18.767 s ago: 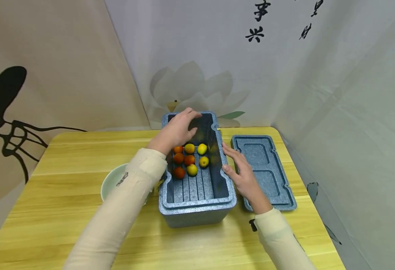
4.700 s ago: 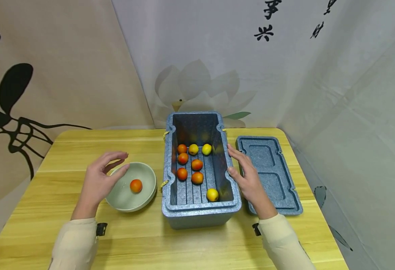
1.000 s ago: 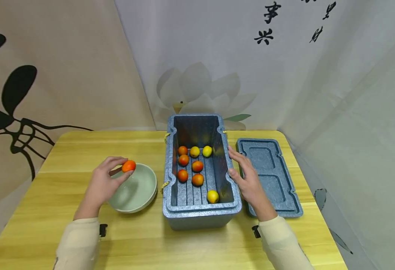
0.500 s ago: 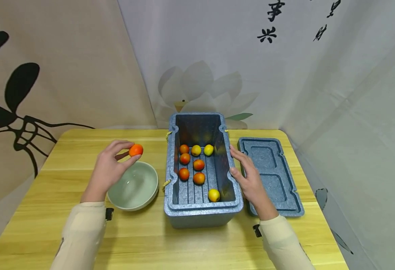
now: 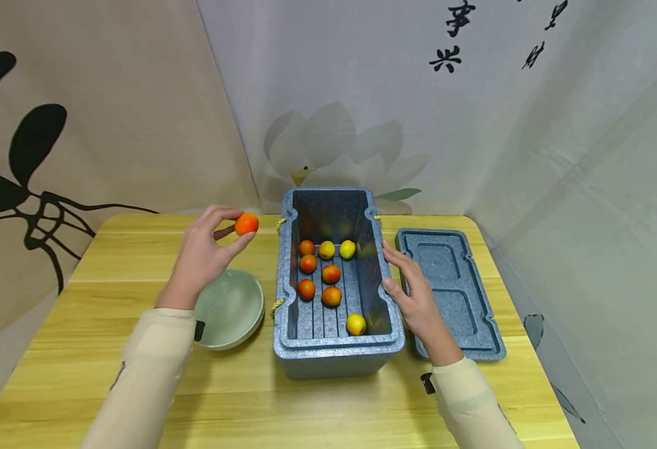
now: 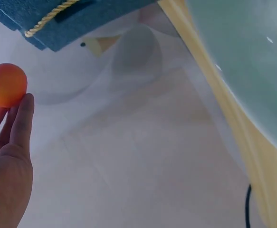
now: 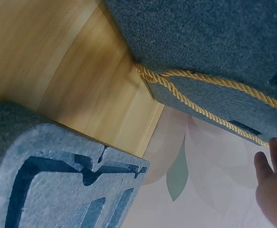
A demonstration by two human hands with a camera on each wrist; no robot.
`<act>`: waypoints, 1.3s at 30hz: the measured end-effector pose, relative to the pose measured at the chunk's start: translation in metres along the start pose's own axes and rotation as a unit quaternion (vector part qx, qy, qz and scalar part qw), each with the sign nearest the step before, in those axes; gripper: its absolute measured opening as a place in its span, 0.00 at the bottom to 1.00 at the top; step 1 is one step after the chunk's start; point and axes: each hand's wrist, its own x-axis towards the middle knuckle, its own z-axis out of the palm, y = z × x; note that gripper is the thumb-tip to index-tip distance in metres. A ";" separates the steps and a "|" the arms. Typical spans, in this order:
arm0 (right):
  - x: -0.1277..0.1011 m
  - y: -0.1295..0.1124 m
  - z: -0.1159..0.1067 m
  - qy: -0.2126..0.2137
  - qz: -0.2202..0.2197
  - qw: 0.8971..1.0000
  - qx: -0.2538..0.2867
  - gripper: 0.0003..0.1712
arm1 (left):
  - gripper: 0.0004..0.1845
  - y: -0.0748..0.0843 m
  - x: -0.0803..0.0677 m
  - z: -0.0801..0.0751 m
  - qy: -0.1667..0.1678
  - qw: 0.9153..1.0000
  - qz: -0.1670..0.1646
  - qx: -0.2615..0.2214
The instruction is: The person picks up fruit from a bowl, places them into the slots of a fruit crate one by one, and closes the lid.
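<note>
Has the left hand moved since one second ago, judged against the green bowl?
Yes. The left hand, pinching the orange fruit, has risen from the green bowl's rim and shifted toward the blue foam box.

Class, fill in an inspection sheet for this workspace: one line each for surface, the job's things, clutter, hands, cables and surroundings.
Surface: yellow wooden table, bare wood showing at the front.
Job's things: orange fruit held above the table, left of the open grey foam box; the box holds eight small orange and yellow fruits; green bowl beside it shows no fruit.
Clutter: box lid lying flat, right of the box.
Hands: left hand pinches the orange fruit between fingers and thumb; right hand rests with straight fingers against the box's right rim.
Cables: yellow rope handles on the box; nothing else seen.
Surroundings: printed fabric backdrop with lotus and calligraphy.
</note>
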 end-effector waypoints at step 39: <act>-0.001 0.003 -0.001 -0.001 -0.008 1.000 0.001 0.25 | 0.19 0.040 0.062 0.055 -0.088 0.994 0.047 -0.041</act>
